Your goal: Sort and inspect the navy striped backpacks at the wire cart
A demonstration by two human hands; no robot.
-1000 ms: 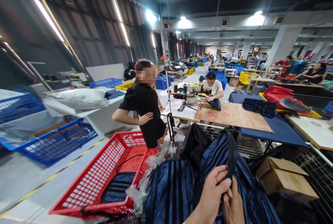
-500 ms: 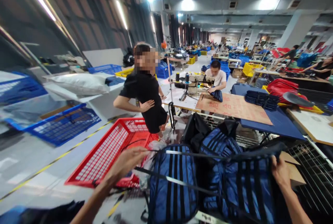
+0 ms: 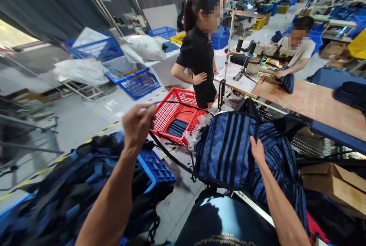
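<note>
On the factory floor, at the near edge of a wire rack (image 3: 314,145), the striped blue bag (image 3: 228,149) stands upright with more bags of the same cloth bunched against its right side; a heap of dark blue bags (image 3: 71,185) fills the blue crate (image 3: 156,168) low on the left, and a red crate (image 3: 177,111) lies beyond it, near a person in black (image 3: 198,53) who stands with a hand on the hip. The step in hand looks like drawing out the bag's black strap (image 3: 171,156): the left hand (image 3: 138,124) is raised and pinched shut on the strap, which runs down taut to the bag's lower left corner, while the right hand (image 3: 257,150) lies flat and spread on the bag's front, steadying it without gripping. The next move probably calls for keeping that tension and guiding the strap clear of the crates. Half a second ago both hands were spread wide, stretching straps across the bags; now the right has let go and settled on the bag, and the view has tipped down and left, bringing the heap into sight.
</note>
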